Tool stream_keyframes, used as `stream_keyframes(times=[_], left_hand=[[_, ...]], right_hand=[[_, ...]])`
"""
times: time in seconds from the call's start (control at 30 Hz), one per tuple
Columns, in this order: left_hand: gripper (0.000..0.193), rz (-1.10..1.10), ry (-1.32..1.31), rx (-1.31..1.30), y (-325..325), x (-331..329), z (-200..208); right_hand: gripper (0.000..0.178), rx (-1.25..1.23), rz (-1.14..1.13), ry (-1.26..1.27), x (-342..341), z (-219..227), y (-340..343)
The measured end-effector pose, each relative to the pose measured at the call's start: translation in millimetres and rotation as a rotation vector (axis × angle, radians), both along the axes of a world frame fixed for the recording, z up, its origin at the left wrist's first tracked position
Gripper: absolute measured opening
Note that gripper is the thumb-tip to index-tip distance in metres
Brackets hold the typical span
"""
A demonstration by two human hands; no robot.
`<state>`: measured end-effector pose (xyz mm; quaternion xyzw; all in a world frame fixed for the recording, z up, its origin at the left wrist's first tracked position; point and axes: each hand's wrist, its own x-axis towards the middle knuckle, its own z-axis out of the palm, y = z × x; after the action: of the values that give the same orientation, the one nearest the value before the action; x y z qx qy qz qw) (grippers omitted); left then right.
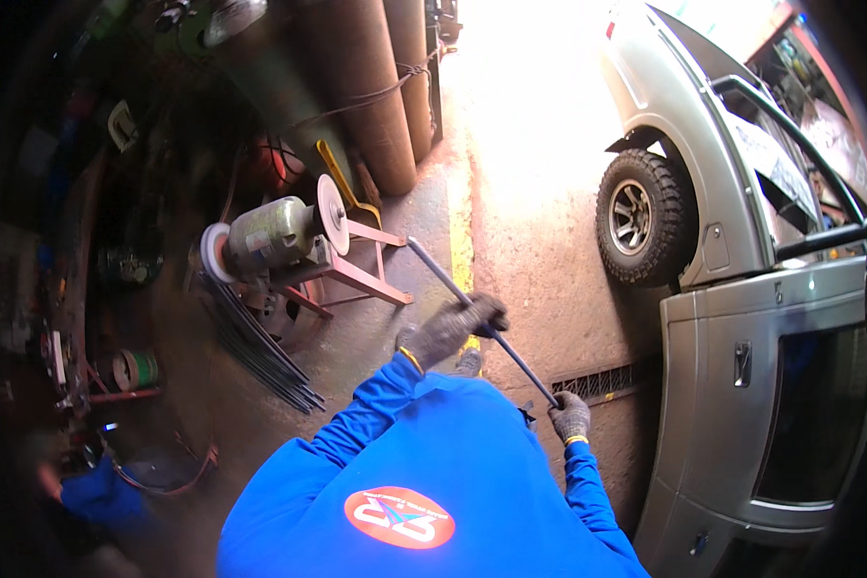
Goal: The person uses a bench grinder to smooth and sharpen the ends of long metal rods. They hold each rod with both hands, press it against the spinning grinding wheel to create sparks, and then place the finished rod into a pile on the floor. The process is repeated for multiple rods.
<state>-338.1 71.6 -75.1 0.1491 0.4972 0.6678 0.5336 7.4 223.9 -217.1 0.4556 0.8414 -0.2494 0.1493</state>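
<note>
A long, thin, dark metal rod (521, 365) slants across in front of me, its far end beside the red stand (371, 282) of a bench grinder (277, 234). My left hand (443, 332), in a grey work glove, is closed around the rod near its middle. Gripping its near end is my right hand (570, 418), gloved the same way. The grinder carries a large thin disc (333, 214) on one side and a pale wheel (216, 252) on the other. Whether the wheels turn, I cannot tell. The rod's tip is apart from both wheels.
A bundle of dark rods (260, 349) lies left of me below the grinder. Tall brown cylinders (374, 125) stand behind it, tied with cable. A silver vehicle (722, 279) is parked at the right. A floor drain grate (602, 382) lies beyond my right hand.
</note>
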Motion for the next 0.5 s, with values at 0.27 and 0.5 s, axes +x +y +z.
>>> stream_keyframes(times=[0.27,0.5], left_hand=[[0.033,-0.11,0.327,-0.053,14,56,46],[0.032,-0.097,0.694,-0.201,11,70,57]], right_hand=[[0.024,-0.166,0.003,0.112,18,-53,24],[0.026,-0.203,0.078,0.097,21,-64,30]])
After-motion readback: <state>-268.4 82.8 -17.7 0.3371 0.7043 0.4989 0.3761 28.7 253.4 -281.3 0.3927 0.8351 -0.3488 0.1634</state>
